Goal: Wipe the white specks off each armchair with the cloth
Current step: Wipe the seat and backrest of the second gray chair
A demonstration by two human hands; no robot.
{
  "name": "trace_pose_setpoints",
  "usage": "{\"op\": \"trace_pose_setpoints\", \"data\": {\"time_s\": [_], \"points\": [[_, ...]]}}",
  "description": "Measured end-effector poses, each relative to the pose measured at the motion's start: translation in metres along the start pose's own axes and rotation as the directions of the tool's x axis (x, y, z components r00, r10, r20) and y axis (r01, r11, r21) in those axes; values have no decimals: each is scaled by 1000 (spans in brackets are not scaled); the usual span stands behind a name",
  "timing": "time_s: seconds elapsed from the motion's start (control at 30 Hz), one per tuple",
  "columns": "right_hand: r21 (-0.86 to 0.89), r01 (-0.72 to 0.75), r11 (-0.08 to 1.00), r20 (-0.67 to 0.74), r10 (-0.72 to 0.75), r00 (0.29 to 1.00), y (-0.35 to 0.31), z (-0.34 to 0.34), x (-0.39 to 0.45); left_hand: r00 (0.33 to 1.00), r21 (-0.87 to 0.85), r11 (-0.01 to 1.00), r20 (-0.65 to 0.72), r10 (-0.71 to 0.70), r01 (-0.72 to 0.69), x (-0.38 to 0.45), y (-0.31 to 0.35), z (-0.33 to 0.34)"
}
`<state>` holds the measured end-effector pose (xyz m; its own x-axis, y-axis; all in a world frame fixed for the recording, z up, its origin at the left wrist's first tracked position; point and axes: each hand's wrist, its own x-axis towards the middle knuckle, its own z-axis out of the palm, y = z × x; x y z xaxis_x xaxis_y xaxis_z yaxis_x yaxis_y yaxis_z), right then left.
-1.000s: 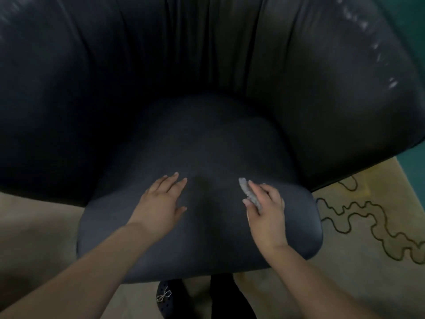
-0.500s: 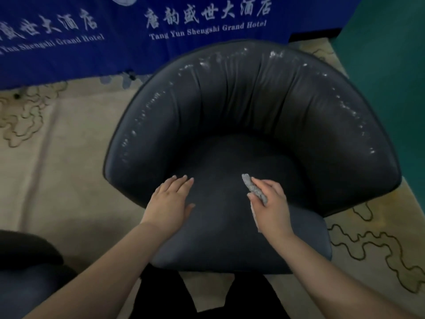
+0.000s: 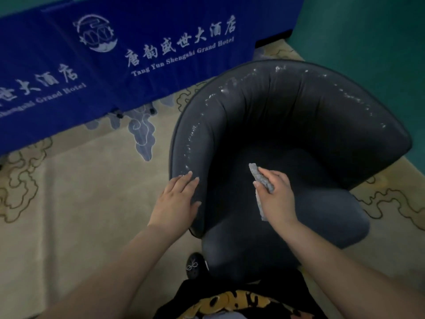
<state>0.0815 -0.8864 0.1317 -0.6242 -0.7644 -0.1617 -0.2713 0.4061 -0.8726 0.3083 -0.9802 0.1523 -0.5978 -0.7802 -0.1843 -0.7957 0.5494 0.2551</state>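
While the right hand (image 3: 277, 199) pinches the folded grey cloth (image 3: 262, 181) over the seat, the left hand (image 3: 176, 201) lies flat and empty on the armchair (image 3: 299, 125) arm. Cloth looks soft, light; grip near mid-fold. White specks (image 3: 216, 96) line the far rim.

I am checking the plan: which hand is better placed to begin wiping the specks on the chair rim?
Right. The right hand already grips the cloth above the seat. The left hand lies flat on the armchair arm end, empty, beside the white specks.
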Motion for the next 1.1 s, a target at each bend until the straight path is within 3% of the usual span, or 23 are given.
{"op": "trace_pose_setpoints", "data": {"time_s": [0.5,0.77,0.9,1.0,1.1], "points": [[54,-16,998,-6,16,1000,-35,50,-34,999,-82,997,44,-4,7,26,-83,-22],[125,-117,985,-163,136,977,-54,133,-27,974,-24,986,150,168,-166,80,-141,-29],[156,-277,948,-349,316,882,-53,187,-26,926,-21,951,223,305,-308,120,-163,-35],[194,-429,882,-375,470,799,-49,225,-35,873,-30,915,287,394,-403,140,-172,-39],[212,-393,895,-478,446,757,-67,252,-21,825,-73,891,351,443,-448,153,-174,-38]]}}
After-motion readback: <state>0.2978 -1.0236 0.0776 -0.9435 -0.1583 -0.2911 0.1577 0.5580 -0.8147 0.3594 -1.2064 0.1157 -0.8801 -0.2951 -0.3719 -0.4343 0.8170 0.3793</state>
